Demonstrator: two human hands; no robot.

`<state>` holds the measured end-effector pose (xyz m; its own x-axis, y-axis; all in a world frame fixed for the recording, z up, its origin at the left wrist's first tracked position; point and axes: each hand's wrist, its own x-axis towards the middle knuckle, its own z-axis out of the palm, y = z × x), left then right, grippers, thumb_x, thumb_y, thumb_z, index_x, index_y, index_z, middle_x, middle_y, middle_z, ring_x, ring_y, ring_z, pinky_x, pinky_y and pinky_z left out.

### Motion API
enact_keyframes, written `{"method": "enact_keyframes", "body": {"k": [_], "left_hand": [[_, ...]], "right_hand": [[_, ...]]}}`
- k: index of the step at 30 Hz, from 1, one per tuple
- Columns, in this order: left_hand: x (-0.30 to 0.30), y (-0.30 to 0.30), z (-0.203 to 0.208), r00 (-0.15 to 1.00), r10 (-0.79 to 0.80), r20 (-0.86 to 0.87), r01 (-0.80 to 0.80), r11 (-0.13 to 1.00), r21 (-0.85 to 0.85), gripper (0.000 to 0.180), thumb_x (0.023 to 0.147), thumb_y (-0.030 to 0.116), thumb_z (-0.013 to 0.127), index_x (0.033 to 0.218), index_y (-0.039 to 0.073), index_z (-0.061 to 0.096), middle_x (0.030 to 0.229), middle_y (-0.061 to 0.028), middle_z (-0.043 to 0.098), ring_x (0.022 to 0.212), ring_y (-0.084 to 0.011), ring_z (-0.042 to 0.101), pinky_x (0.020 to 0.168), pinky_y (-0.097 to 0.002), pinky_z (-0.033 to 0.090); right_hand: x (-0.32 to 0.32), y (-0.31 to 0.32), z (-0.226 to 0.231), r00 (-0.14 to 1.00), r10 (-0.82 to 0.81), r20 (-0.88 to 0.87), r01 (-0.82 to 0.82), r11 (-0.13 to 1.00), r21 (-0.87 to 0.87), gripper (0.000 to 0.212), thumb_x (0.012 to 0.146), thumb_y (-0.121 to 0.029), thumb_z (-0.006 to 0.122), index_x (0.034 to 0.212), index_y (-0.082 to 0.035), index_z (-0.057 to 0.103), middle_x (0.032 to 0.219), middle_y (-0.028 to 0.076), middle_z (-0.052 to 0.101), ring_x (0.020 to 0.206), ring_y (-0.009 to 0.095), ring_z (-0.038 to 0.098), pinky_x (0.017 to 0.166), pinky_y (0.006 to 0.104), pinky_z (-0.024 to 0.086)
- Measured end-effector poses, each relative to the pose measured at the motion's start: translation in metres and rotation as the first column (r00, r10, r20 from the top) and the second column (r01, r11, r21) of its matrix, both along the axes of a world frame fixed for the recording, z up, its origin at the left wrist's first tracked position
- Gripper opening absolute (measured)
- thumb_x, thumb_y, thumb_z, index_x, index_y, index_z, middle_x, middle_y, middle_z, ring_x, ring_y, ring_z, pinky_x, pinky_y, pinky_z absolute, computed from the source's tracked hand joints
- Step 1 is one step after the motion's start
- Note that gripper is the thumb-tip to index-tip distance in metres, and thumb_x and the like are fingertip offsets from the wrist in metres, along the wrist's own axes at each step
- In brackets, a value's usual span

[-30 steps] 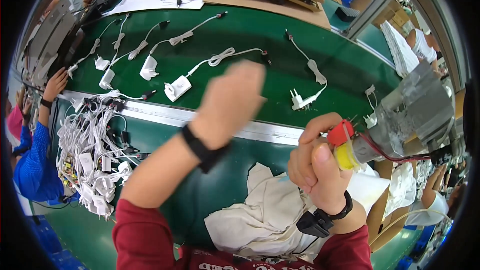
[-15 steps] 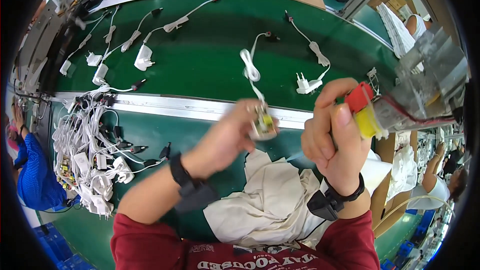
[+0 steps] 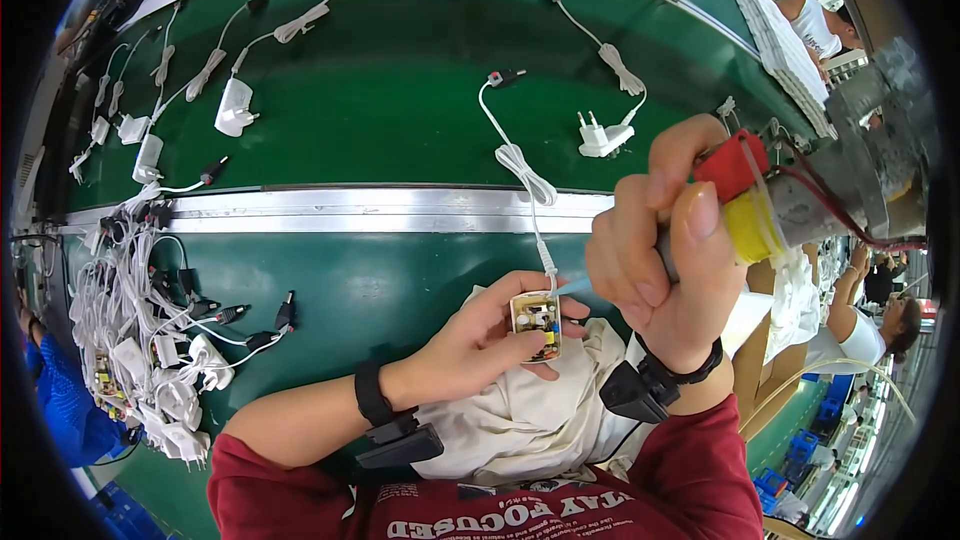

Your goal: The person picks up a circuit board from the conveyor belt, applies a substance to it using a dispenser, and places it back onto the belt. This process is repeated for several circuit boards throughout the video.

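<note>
My left hand [image 3: 490, 335] grips an opened white power adapter [image 3: 516, 312], its thumb over the bare circuit board [image 3: 538, 320]. From the adapter's top a white cord [image 3: 525, 175] runs up over the metal rail, with a black plug [image 3: 507, 77] at its far end. My right hand [image 3: 665, 240] is closed round a dispensing tool with a red part [image 3: 730, 165], a yellow band [image 3: 755, 225] and a grey body. Its light blue nozzle [image 3: 575, 287] points at the adapter's upper right corner; whether it touches cannot be made out. A cream cloth [image 3: 500, 430] lies beneath the left hand.
A tangled heap of white adapters and cords [image 3: 150, 340] lies at left. Beyond the metal rail [image 3: 400, 212], more adapters [image 3: 235, 108] rest on the green surface [image 3: 400, 120], one with a two-pin plug [image 3: 603, 137] at right. Other people sit at both sides.
My left hand has brought the adapter down and nearer to me, over the cloth, and its cord trails after. The tool's nozzle is now at the adapter. Adapters beyond the rail appear shifted left.
</note>
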<state>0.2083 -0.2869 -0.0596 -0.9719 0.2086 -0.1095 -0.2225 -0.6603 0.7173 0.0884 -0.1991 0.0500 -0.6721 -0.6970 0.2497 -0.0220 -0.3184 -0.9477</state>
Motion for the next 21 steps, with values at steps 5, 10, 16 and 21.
{"method": "enact_keyframes", "body": {"k": [5, 10, 16, 21], "left_hand": [[-0.001, -0.001, -0.002, 0.999, 0.034, 0.005, -0.034, 0.999, 0.017, 0.044, 0.092, -0.001, 0.042, 0.133, 0.009, 0.030, 0.127, -0.0137, 0.047, 0.117, -0.0223, 0.050, 0.083, -0.0348, 0.054], [-0.004, -0.002, -0.004, 0.999, 0.048, 0.026, -0.049, 0.998, 0.037, 0.045, 0.091, -0.001, 0.042, 0.133, 0.008, 0.030, 0.127, -0.0136, 0.047, 0.117, -0.0220, 0.051, 0.083, -0.0350, 0.054], [-0.006, -0.004, -0.006, 0.998, 0.047, 0.050, -0.049, 0.998, 0.034, 0.045, 0.091, -0.002, 0.042, 0.134, 0.008, 0.031, 0.127, -0.0133, 0.047, 0.117, -0.0220, 0.051, 0.084, -0.0359, 0.054], [-0.009, -0.003, -0.009, 0.979, 0.136, 0.154, -0.135, 0.991, -0.013, 0.044, 0.091, -0.001, 0.042, 0.133, 0.007, 0.033, 0.126, -0.0127, 0.048, 0.116, -0.0225, 0.051, 0.083, -0.0370, 0.054]], "right_hand": [[-0.005, 0.001, -0.002, 0.998, 0.039, 0.047, -0.040, 0.999, 0.005, 0.033, 0.094, -0.039, 0.047, 0.086, -0.011, 0.033, 0.045, -0.004, 0.032, 0.032, 0.006, 0.026, 0.032, 0.0217, 0.021], [-0.011, 0.000, -0.011, 0.994, 0.091, 0.067, -0.090, 0.996, -0.011, 0.032, 0.094, -0.039, 0.046, 0.086, -0.011, 0.032, 0.045, -0.004, 0.032, 0.032, 0.006, 0.027, 0.032, 0.0213, 0.021], [-0.018, 0.000, -0.013, 0.994, 0.096, 0.042, -0.097, 0.995, 0.017, 0.033, 0.095, -0.040, 0.046, 0.088, -0.011, 0.032, 0.046, -0.003, 0.032, 0.032, 0.006, 0.027, 0.033, 0.0216, 0.023], [-0.020, 0.002, -0.009, 0.993, 0.110, 0.045, -0.112, 0.992, 0.056, 0.033, 0.094, -0.040, 0.047, 0.090, -0.010, 0.031, 0.047, -0.003, 0.034, 0.033, 0.006, 0.028, 0.034, 0.0222, 0.024]]}}
